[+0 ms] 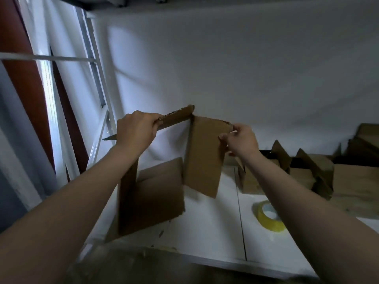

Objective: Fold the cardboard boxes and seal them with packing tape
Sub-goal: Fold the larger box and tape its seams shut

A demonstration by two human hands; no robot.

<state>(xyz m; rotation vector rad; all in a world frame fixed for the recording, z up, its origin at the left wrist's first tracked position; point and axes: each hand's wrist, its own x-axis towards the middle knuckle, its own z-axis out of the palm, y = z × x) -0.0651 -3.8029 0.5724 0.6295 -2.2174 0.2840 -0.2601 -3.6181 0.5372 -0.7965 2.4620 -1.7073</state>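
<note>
While you hold one cardboard box (203,156) up over the white table (215,232), both of your hands are on it, so that makes two hands and one box in play. Your left hand (135,130) is clenched round the top flap at the box's 10 o'clock, fingers wrapped over the flap's edge. Your right hand (241,140) pinches the edge of the facing panel at 2 o'clock, between thumb and fingertips. The box is not yet squared: its panels hang at different angles, and the largest one drops toward the table at 7 o'clock. Whether it touches the table cannot be told.

One roll of yellow packing tape (268,216) lies flat on the table at 4 o'clock from the box, apart from both hands. At 3 o'clock sits a heap of more cardboard (352,181), with two flaps sticking up. You cannot count its pieces with certainty. A window (49,83) stands at 9 o'clock.
</note>
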